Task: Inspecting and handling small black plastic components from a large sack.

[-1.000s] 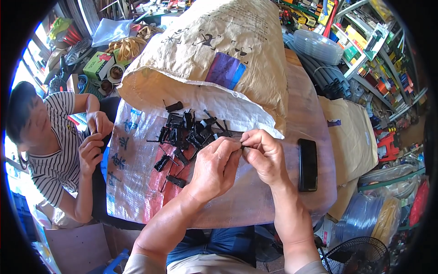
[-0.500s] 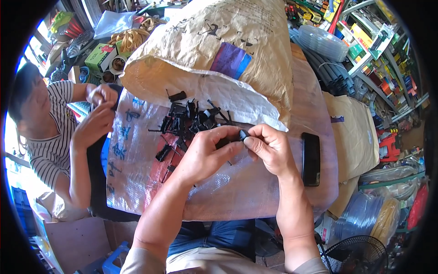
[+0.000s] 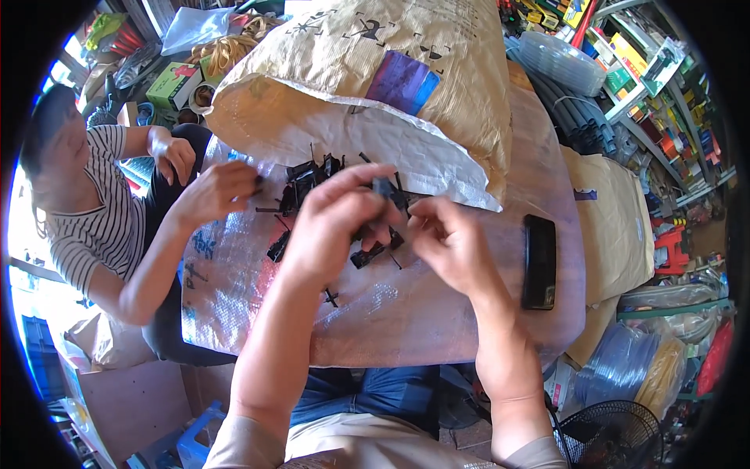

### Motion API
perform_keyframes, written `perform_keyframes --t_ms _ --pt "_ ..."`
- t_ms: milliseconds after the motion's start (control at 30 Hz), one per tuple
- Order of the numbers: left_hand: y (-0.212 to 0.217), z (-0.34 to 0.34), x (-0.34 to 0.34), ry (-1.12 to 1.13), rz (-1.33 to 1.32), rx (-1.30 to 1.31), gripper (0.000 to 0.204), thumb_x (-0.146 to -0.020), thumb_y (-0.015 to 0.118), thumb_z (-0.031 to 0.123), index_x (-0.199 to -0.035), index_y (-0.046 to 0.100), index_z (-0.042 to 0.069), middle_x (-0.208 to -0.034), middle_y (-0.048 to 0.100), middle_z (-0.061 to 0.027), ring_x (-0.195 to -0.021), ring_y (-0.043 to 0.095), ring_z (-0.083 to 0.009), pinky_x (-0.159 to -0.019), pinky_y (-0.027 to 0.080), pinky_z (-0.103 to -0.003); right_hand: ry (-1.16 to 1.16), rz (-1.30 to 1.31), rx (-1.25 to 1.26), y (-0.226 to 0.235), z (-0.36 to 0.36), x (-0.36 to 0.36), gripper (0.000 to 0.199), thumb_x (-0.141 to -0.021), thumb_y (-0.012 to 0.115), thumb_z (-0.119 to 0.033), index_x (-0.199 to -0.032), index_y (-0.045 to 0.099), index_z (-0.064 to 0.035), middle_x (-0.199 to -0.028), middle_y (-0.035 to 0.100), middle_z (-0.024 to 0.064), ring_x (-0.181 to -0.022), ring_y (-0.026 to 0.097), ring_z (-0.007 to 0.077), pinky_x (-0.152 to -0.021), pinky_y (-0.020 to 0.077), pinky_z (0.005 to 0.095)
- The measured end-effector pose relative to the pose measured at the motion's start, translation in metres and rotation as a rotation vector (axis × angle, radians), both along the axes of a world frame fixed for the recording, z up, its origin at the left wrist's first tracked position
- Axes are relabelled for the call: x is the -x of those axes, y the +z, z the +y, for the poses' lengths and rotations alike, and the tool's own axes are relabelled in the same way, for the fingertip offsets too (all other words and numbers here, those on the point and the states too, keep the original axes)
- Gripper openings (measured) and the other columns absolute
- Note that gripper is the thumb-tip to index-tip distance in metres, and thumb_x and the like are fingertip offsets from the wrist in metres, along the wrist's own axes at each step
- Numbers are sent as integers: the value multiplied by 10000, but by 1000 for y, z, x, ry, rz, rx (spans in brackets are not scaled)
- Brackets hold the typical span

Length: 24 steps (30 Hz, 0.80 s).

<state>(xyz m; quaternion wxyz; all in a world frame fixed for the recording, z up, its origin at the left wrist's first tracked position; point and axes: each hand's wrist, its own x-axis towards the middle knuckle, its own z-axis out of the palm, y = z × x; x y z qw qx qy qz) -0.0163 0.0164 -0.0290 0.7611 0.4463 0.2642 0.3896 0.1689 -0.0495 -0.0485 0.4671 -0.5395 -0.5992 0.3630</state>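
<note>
Two bare hands meet above a woven sack (image 3: pixel 391 313) laid flat as a work surface. The left hand (image 3: pixel 332 227) pinches a small black part (image 3: pixel 383 187) between thumb and fingertips, held just above the sack's middle; the right hand (image 3: pixel 449 242) sits close beside it, fingers curled together near the same part (whether they grip it cannot be told through the blur). A pile of black parts (image 3: pixel 312 184) lies on the sack just beyond the hands. A black phone (image 3: pixel 539 262) rests near the sack's right edge. At the sack's left edge, a person in a striped shirt (image 3: pixel 94 227) reaches a hand (image 3: pixel 219 191) toward the pile. A large paper bag (image 3: pixel 375 70) leans over the sack's far end.
</note>
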Motion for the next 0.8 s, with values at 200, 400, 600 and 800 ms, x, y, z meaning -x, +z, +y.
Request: perform_keyframes --t_ms 200,400,600,800 --pt "-8 15 12 70 -441 338 172 -897 551 150 -1035 557 49 -894 614 -108 -719 641 -233 -610 550 -329 -4 -405 -213 -14 3 13 261 -759 666 -49 -1008 587 -35 -936 621 169 -822 633 354 -695 511 419" --pt "-12 16 15 132 -83 65 108 -871 645 150 -880 580 65 -809 581 -51 -632 529 -120 -503 389 -242 -17 283 -79 0 3 -7 146 -914 562 -36 -1042 622 -1 -847 598 27 -727 570 78 -656 474 226" --pt "4 -7 -3 31 436 -605 433 -810 735 101 -1206 591 4 -1100 645 -26 -789 544 -66 -715 473 -229 -16 720 32 6 5 -22 69 -909 586 -58 -954 607 -10 -776 605 36 -619 593 107 -540 492 243" --pt "1 -17 -18 86 481 -959 262 -857 674 93 -1077 602 -29 -925 646 -136 -773 638 -210 -702 512 -316 14 661 114 4 4 -17 104 -933 572 -91 -938 627 -3 -770 624 52 -581 592 114 -529 500 249"
